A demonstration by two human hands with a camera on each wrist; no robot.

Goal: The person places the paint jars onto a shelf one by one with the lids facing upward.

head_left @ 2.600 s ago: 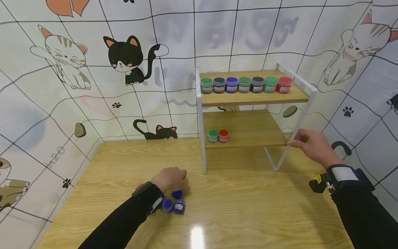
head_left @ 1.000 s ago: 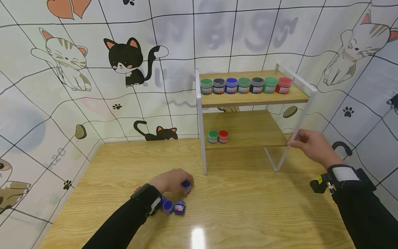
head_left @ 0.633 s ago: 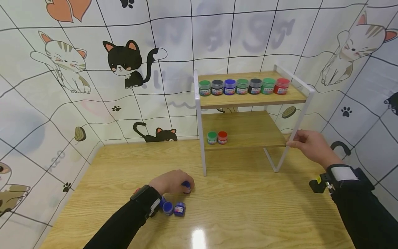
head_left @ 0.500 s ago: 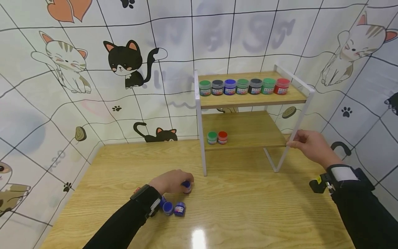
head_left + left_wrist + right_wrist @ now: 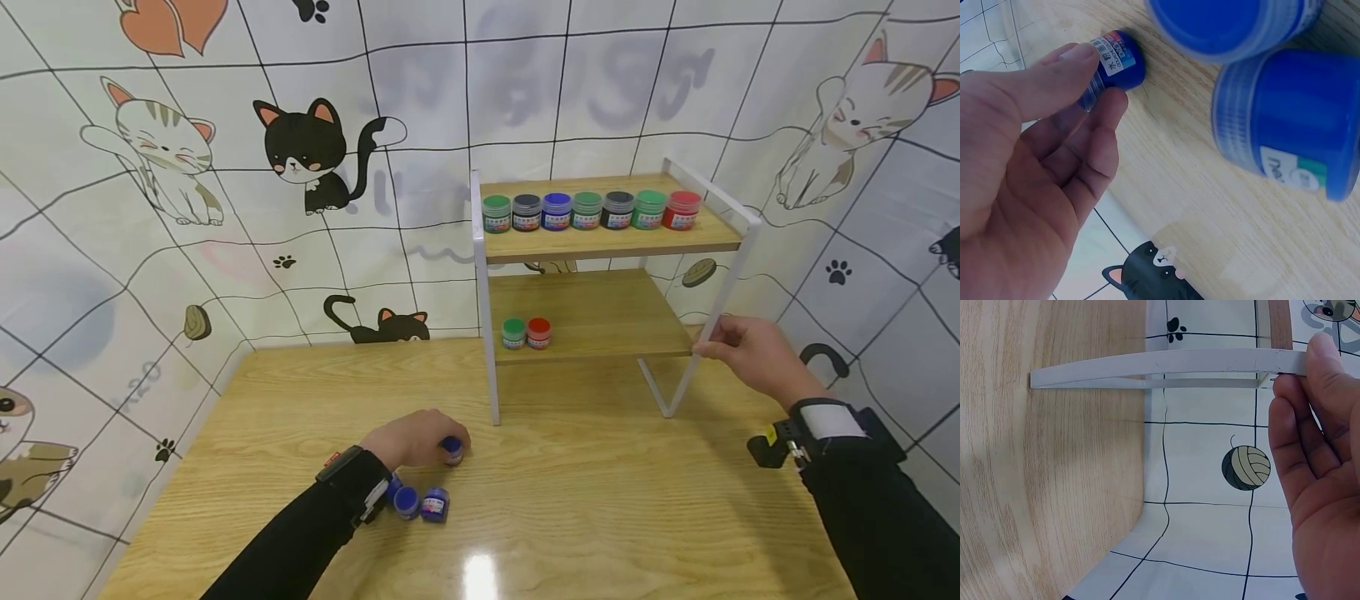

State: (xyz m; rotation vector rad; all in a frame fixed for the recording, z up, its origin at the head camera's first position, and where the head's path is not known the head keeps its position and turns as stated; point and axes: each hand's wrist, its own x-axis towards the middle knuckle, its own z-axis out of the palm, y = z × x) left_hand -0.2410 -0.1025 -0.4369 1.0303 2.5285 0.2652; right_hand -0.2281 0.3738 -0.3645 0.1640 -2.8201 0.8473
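Observation:
My left hand (image 5: 412, 437) pinches a small blue paint jar (image 5: 452, 450) between thumb and fingers, low over the table. In the left wrist view, the thumb lies along the lid end of this jar (image 5: 1119, 62), its printed label showing; whether it touches the tabletop I cannot tell. Near that wrist are more blue jars: one stands upright (image 5: 407, 502), one faces label forward (image 5: 435, 505), and another is partly covered by the wrist. My right hand (image 5: 757, 354) pinches the white side frame (image 5: 1166, 362) of a two-tier wooden shelf (image 5: 592, 300) with thumb and fingers.
On the shelf's upper board stands a row of several green, black, blue and red jars (image 5: 587, 211). A green jar (image 5: 513, 333) and a red jar (image 5: 538, 332) sit at the lower board's left end. A cat-print wall covering (image 5: 427, 100) backs the wooden table (image 5: 570, 500).
The left hand came down over a blue jar among the others, took hold of it and shifted it slightly right and away. The right hand has stayed on the shelf frame.

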